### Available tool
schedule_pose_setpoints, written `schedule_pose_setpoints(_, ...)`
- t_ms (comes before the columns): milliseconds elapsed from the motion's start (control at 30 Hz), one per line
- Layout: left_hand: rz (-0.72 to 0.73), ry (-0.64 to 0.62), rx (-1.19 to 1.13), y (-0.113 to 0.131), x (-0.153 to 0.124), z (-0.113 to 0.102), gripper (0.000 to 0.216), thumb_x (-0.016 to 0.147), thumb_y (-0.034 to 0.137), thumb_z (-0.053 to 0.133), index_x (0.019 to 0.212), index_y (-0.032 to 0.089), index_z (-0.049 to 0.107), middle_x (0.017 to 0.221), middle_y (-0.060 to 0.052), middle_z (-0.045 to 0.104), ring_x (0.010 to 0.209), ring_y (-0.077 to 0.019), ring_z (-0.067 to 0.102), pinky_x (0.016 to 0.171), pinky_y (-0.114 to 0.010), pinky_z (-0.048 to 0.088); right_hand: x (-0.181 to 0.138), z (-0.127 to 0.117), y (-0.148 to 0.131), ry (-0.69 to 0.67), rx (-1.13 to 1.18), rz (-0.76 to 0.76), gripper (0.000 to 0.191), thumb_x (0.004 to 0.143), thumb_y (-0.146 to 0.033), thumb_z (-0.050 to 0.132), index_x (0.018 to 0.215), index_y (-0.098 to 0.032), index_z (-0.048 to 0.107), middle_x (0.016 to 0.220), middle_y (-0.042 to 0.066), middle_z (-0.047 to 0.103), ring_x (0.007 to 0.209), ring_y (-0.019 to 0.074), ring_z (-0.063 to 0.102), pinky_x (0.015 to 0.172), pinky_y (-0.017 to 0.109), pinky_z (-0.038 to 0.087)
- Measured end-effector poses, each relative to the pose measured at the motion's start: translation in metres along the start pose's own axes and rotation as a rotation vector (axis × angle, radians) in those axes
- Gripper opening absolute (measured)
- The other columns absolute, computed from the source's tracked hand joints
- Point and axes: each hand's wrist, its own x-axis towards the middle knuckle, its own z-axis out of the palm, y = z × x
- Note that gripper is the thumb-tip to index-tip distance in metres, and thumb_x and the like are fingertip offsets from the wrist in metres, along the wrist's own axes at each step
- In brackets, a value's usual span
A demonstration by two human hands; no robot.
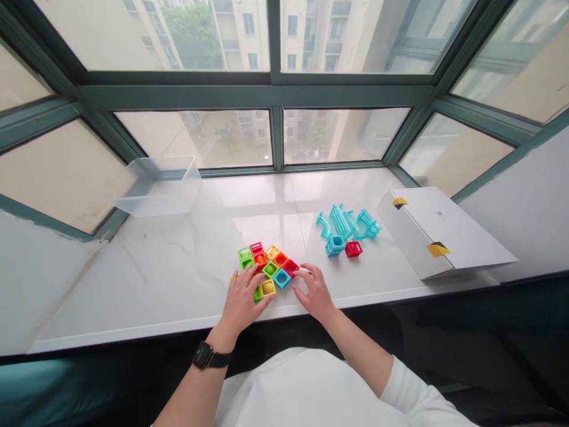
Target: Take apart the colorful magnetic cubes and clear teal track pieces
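A cluster of hollow plastic cube blocks in red, orange, green, yellow and blue lies near the front of the white marble sill. My left hand rests over the left part of the cluster, fingers spread, hiding some blocks. Its thumb is beside a yellow block. At the cluster's right side is my right hand, fingers apart and curved, with the fingertips close to a red block and a blue block. I cannot tell whether those fingertips touch. A green block sits in the middle.
Translucent turquoise track pieces lie to the right, with a turquoise block and a separate red block before them. A clear plastic bin stands at the left back. On the right is a white box. Windows surround the sill.
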Motion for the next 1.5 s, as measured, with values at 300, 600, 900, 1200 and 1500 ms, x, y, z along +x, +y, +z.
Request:
schedule_pose_setpoints(300, 0.052, 0.036, -0.017, 0.032, 0.018, 0.015, 0.051, 0.1, 0.044, 0.062, 0.148, 0.027, 0.061, 0.165, -0.011, 0.051, 0.155, -0.0377, 0.043, 0.131, -0.066, 0.021, 0.011, 0.019, 0.009, -0.041, -0.013, 0.029, 0.035, 0.094, -0.018, 0.064, 0.127, -0.028, 0.07, 0.131, 0.012, 0.065, 0.124, 0.031, 0.064, 0.11, 0.054, 0.055)
schedule_pose_setpoints(600, 0.084, 0.0, 0.013, 0.033, 0.022, 0.03, 0.055, 0.105, 0.042, 0.055, 0.16, 0.039, 0.05, 0.17, -0.001, 0.044, 0.159, -0.0359, 0.037, 0.131, -0.063, 0.023, 0.007, 0.011, 0.004, -0.09, -0.026, 0.032, 0.029, 0.093, -0.018, 0.066, 0.12, -0.029, 0.069, 0.13, 0.009, 0.068, 0.121, 0.0286, 0.067, 0.107, 0.048, 0.055)
schedule_pose_setpoints(900, 0.112, -0.018, 0.098, 0.028, 0.022, 0.024, 0.056, 0.106, 0.041, 0.052, 0.162, 0.036, 0.048, 0.171, 0.001, 0.042, 0.159, -0.0345, 0.037, 0.131, -0.061, 0.025, 0.002, 0.005, 0.019, 0.005, 0.043, 0.078, 0.019, 0.091, -0.021, 0.071, 0.107, -0.025, 0.06, 0.111, 0.008, 0.069, 0.106, 0.0263, 0.067, 0.097, 0.042, 0.056)
schedule_pose_setpoints(1200, 0.125, 0.001, 0.113, 0.026, 0.021, 0.027, 0.056, 0.106, 0.041, 0.05, 0.162, 0.036, 0.047, 0.171, 0.001, 0.041, 0.159, -0.0343, 0.037, 0.132, -0.062, 0.025, -0.007, -0.026, 0.03, -0.095, 0.117, 0.047, 0.031, 0.086, -0.016, 0.073, 0.113, -0.026, 0.063, 0.111, 0.006, 0.069, 0.106, 0.0254, 0.069, 0.095, 0.041, 0.059)
schedule_pose_setpoints(1500, 0.135, 0.014, 0.115, 0.023, 0.021, 0.031, 0.057, 0.106, 0.041, 0.05, 0.162, 0.036, 0.047, 0.171, 0.0, 0.042, 0.159, -0.0349, 0.038, 0.131, -0.062, 0.025, -0.014, -0.104, 0.064, -0.048, 0.054, 0.211, 0.068, 0.083, -0.032, 0.082, 0.146, -0.028, 0.058, 0.135, 0.009, 0.071, 0.116, 0.0289, 0.074, 0.101, 0.048, 0.063)
